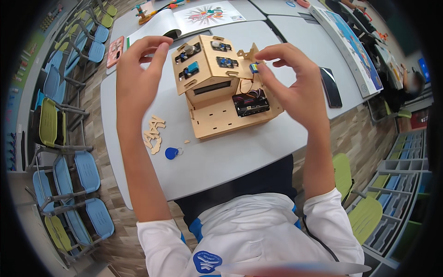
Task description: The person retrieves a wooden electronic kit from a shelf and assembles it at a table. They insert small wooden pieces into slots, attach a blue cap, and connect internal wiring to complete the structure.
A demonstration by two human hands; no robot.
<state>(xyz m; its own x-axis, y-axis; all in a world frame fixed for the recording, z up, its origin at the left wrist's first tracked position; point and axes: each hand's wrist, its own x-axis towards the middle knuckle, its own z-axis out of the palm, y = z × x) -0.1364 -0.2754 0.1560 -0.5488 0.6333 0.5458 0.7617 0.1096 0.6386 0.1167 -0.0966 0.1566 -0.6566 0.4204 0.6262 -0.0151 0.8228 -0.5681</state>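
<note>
A small wooden model house (pixel 199 99) stands on the table in front of me, with several black-and-blue electronic modules (pixel 227 62) on its pitched roof. Beside the roof's left edge is my left hand (pixel 140 76), fingers loosely bent and nothing visible in them. My right hand (pixel 297 76) is at the house's right side, thumb and forefinger apart. Its thumb tip is close to a small blue part (pixel 254 68); whether they touch I cannot tell. Below that part, a black circuit board (pixel 250 104) with wires sits on the wooden base.
Loose wooden pieces (pixel 153 135) and a blue key fob (pixel 171 153) lie near the left front. An open booklet (pixel 207 16) is behind the house. To the right are a black phone (pixel 330 87) and a large box (pixel 348 51). Stacked chairs (pixel 87 171) stand left.
</note>
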